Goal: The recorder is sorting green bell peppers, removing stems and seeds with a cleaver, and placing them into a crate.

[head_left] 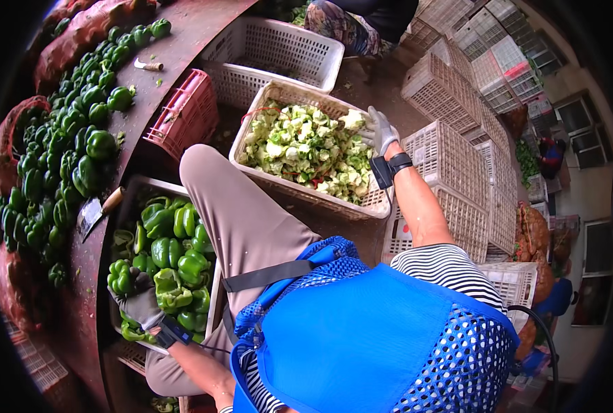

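My left hand (141,306), in a dark grey glove, has its fingers around a green bell pepper (120,278) at the left side of a pale crate (215,292). Several green bell peppers (165,252) fill that crate, and one near the hand (171,288) shows a cut opening. My right hand (380,132), in a light glove, is at the right rim of a white crate (279,177), with its fingers apart. Pale green and white chunks that look like pepper cores (299,141) are heaped in this crate; one whitish chunk (352,120) lies beside my fingertips.
On the dark red table (141,103) at left lies a long pile of green peppers (62,162), with a wooden-handled knife (99,212) and a smaller hooked knife (148,65). A red crate (186,113) stands by its edge. Stacked crates (451,186) rise at right. Another person (348,31) sits ahead.
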A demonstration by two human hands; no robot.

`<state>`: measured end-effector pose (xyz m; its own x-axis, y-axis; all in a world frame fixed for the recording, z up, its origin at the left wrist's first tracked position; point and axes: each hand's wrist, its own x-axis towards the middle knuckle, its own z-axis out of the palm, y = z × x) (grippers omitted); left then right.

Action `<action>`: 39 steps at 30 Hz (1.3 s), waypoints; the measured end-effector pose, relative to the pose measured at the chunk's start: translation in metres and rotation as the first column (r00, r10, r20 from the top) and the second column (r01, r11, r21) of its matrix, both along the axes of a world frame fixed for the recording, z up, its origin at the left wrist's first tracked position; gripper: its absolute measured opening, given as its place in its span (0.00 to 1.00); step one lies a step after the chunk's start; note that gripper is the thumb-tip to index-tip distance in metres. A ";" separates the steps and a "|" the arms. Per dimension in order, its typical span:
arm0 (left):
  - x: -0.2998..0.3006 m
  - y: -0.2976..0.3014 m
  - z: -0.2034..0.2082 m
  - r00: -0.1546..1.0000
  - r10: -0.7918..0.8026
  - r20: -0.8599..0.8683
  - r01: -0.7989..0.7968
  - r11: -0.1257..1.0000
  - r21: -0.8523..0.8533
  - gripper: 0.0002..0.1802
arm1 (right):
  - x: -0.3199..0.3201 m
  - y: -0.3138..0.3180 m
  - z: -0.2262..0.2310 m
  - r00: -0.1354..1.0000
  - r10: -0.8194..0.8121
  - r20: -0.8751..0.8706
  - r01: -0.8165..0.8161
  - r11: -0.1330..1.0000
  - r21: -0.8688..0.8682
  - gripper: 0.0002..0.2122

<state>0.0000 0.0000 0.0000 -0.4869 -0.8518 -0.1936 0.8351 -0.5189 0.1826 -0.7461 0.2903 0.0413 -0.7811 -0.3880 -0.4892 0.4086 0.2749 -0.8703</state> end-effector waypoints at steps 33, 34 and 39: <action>-0.007 0.116 0.061 0.858 0.372 0.354 -0.296 0.922 -0.250 0.35 | 0.606 -0.246 0.062 0.155 0.803 -0.575 -0.952 -0.035 -0.305 0.13; -0.003 0.113 0.054 0.775 0.378 0.507 -0.257 0.921 -0.295 0.36 | 0.610 -0.244 0.059 0.253 0.774 -0.580 -0.933 0.038 -0.357 0.12; -0.013 0.111 0.061 0.404 0.488 0.774 -0.207 0.873 -0.442 0.34 | 0.601 -0.243 0.058 0.093 0.469 -0.878 -0.960 0.278 0.046 0.11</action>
<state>-0.0132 0.1114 0.0612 0.1520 -0.9845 -0.0877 0.2816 -0.0420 0.9586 -0.1451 0.0468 0.0990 0.1695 -0.8842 0.4353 -0.4567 -0.4619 -0.7603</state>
